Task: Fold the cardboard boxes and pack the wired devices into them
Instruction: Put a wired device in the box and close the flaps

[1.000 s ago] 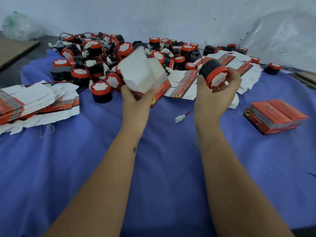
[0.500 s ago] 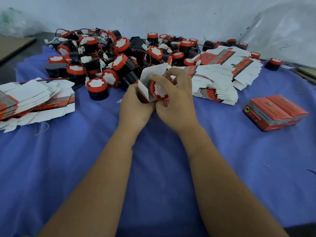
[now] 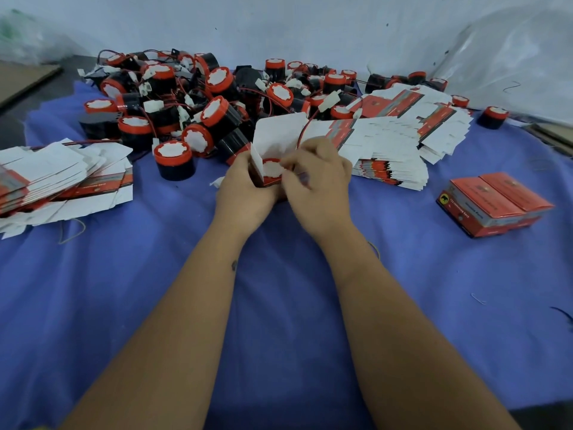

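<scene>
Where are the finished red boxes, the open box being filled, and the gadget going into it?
finished red boxes (image 3: 502,197), head view, top face
open box (image 3: 280,130), head view, raised white flap
gadget (image 3: 272,169), head view, white top

A pale wall (image 3: 310,23) is running across the top of the frame; blue cloth (image 3: 279,305) is covering the table below.

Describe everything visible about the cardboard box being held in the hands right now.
The cardboard box looks like thin card, white inside, with red print at its lower edge. It stands roughly upright above the blue cloth, mouth open, its top flap raised and a narrow side flap standing on the left. A wired device, red rim and white face showing, sits in the mouth, its red wire trailing over the flap. The left hand grips the box's left side; the right hand has its fingers at the opening.
</scene>
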Action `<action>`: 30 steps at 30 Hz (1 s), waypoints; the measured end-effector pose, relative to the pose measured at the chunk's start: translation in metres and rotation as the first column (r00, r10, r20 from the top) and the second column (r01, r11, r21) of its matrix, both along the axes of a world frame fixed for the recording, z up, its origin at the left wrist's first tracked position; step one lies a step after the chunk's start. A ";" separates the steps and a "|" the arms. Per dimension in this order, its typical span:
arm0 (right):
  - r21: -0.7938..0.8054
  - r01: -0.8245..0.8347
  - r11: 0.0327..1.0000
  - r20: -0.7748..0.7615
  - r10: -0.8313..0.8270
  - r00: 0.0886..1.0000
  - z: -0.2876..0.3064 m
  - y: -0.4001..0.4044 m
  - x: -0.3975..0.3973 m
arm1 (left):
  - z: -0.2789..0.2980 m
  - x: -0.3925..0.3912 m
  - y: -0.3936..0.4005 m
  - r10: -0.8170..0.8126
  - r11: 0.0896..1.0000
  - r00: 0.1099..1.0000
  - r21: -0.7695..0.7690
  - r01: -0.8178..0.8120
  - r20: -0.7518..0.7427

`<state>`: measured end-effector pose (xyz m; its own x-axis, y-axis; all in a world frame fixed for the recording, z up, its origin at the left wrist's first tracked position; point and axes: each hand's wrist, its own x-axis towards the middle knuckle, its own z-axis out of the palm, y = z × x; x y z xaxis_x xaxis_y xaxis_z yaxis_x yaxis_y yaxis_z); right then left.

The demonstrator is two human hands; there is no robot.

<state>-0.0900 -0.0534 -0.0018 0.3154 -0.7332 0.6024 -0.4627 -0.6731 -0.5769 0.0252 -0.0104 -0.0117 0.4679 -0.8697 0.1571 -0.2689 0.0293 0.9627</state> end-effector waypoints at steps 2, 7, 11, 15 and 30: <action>0.073 0.089 0.993 0.187 -0.101 0.977 0.002 -0.001 -0.001 | 0.002 0.000 -0.001 0.056 0.998 0.996 -0.026 -0.058 -0.062; 0.471 -0.068 0.880 0.516 -0.212 0.830 0.012 -0.008 -0.007 | 0.005 0.000 -0.003 0.163 0.979 0.960 -0.083 -0.186 -0.226; 0.529 -0.353 0.771 0.651 -0.102 0.752 0.016 -0.013 -0.009 | 0.000 -0.004 -0.004 0.102 0.990 0.995 -0.092 -0.103 -0.022; 0.514 -0.393 0.763 0.651 -0.048 0.758 0.016 -0.014 -0.008 | 0.000 -0.002 -0.004 0.076 0.993 0.997 -0.090 -0.079 -0.032; 0.280 -0.348 0.895 0.501 0.173 0.848 0.027 0.008 0.001 | 0.000 -0.005 -0.002 0.108 0.992 0.993 -0.075 -0.104 0.053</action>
